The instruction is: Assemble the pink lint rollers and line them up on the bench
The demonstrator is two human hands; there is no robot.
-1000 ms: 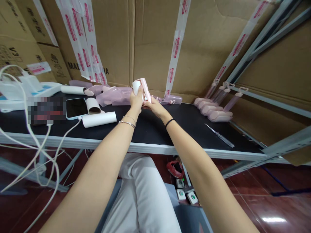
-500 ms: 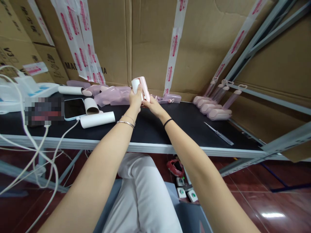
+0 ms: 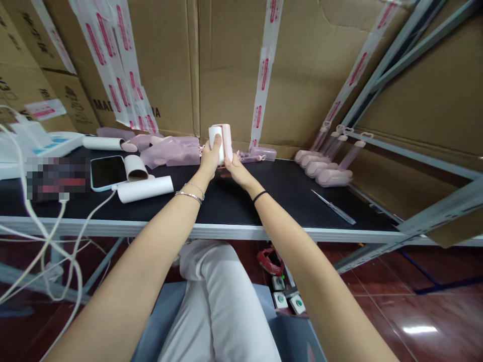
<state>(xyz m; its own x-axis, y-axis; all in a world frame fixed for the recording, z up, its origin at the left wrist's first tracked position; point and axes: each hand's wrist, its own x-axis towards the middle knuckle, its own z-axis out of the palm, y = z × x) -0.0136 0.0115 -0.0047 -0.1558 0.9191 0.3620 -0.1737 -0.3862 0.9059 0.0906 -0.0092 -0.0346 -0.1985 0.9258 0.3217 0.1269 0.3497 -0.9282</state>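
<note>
Over the middle of the table, my left hand is closed on a white plastic casing piece, the thumb lying along its face. My right hand grips the lower end of a pink casing piece from the right. The two pieces stand upright side by side, touching or nearly so, with a dark line between them near the top. My fingers hide their lower ends. Just behind my hands lie several translucent pink plastic parts.
Several pink assembled units with looped ends stand at the right. A clear-handled screwdriver lies near the front edge. To the left are white shells, a phone, a power strip and cables. Cardboard walls the back.
The pink piece has turned from leaning to nearly upright and has come closer alongside the white piece. Both hands still hold their pieces. The whole view has shifted slightly.
</note>
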